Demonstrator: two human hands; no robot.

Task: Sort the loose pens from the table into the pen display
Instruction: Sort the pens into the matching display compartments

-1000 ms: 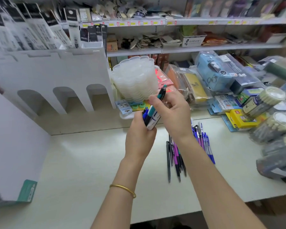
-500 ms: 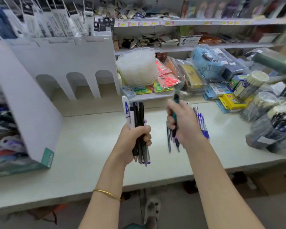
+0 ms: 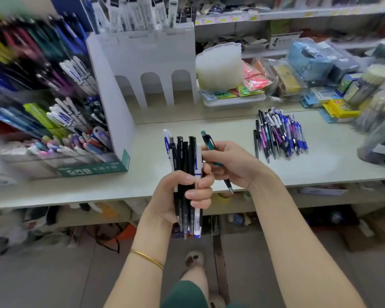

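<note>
Pen display (image 3: 118,112) (left part motion-blurred)

A pale table (image 3: 320,165) is set against wall shelves (image 3: 276,16) packed with stationery goods (image 3: 309,58). A lower shelf (image 3: 87,216) is seen beneath it, and a grey floor (image 3: 42,281) is lit evenly.
</note>
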